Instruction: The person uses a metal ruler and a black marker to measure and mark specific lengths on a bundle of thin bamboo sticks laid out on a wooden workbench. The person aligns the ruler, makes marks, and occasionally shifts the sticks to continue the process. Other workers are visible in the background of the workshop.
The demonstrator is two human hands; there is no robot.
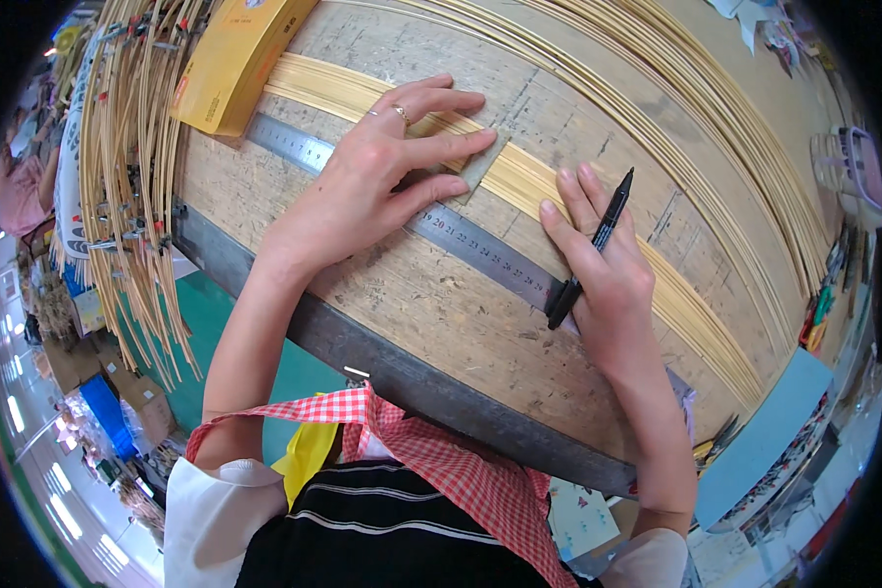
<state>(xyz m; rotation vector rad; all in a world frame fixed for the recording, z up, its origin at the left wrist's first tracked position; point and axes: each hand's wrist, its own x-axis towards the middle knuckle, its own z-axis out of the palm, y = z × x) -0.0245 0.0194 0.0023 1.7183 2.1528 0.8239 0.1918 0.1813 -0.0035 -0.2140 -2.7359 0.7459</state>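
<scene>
While I lean over the surface [441,323], these lines give the layout.

Strip bundle: a flat band of pale bamboo strips [519,181] lies on the wooden surface, its long axis running from my upper left down to my lower right.

Ruler: a steel ruler [480,250] lies just beside the band on my near side, parallel to it, so both share 1 diagonal.

Left hand: my left hand [382,176] is spread open and pressed flat, palm over the ruler, fingers reaching across the band; it grips nothing. A small grey flat piece [480,167] sits under the fingertips.

Right hand: my right hand [603,274] is closed around a black marker pen [593,250], held between thumb and palm, with 2 or 3 fingers stretched flat onto the band. The pen points up and away from me, crossing the band's axis; I cannot tell whether it is capped.

Which hand is nearer: both touch the band, left further up it, right further down. The stretch between them is bare, and the right hand with the pen lies closest to it.

Around: a yellow box [235,59] rests on the band's far left end; loose curved strips [127,176] hang past the surface's left edge.
</scene>
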